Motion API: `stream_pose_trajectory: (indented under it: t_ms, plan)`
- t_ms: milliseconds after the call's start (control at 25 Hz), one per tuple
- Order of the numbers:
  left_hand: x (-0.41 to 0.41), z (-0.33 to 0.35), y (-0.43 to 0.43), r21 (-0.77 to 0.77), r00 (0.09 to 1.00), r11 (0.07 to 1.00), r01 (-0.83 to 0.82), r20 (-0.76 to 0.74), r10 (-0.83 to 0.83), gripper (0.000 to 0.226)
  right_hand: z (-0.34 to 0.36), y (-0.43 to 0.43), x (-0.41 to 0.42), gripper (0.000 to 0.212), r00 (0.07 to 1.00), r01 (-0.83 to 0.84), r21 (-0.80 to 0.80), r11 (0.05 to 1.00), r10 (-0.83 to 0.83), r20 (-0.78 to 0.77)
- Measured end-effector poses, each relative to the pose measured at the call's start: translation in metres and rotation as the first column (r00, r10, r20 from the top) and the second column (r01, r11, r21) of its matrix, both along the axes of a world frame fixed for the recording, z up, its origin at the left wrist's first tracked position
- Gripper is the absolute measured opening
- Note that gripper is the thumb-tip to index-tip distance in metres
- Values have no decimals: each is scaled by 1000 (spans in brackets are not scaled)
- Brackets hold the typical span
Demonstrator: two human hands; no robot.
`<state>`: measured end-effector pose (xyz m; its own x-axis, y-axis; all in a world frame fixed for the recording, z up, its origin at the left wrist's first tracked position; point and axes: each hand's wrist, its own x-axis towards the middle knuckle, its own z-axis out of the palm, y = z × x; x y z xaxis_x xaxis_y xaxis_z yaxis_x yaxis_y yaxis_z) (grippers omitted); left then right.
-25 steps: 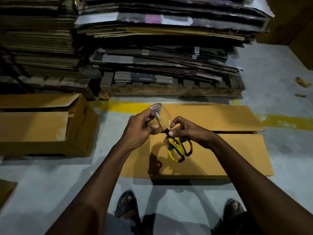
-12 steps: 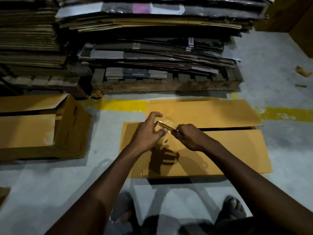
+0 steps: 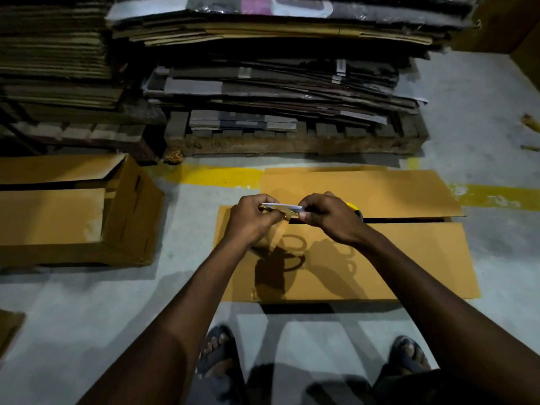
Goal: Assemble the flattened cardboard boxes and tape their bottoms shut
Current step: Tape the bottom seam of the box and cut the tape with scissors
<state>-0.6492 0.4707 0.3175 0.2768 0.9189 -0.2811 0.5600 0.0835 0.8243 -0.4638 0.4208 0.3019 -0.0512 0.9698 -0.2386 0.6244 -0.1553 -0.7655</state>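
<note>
I see both hands raised together above the cardboard box [image 3: 380,258] that lies on the floor [image 3: 87,302] in front of the feet. The left hand [image 3: 254,220] has its fingers curled in and pinches one end of a short strip of tape [image 3: 282,206]. The right hand [image 3: 330,217] pinches the other end between thumb and fingertips, so the strip runs nearly level between them. A yellow handle [image 3: 352,206] shows just behind the right hand; I cannot tell how it is held, as the rest is hidden.

The box under the hands has two long flaps folded flat with a dark gap between them, and the hands hover near its left end.

By my count: two hands, one strip of tape, two brown boxes. The second box [image 3: 58,223] sits well to the left with its flaps partly open. Beyond a yellow line [image 3: 216,176] stand two stacks of flattened cardboard, the left stack [image 3: 52,54] and the right stack [image 3: 263,83], the right one on a wooden pallet [image 3: 292,141].
</note>
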Motion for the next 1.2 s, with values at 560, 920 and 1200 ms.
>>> stream_pose_trajectory:
  t_ms: [560,920,1200]
  plan:
    - [-69,-20,18,-36,945,999,7,-327,-19,20,-92,67,-6,22,858,250,94,964,-265,441]
    - [-66,-37,29,138,935,984,-113,-319,152,15,-144,125,10,39,639,36,-58,998,22,769]
    - [-42,-27,20,86,980,980,-177,-76,184,13,-172,40,-13,29,638,51,300,953,-263,724]
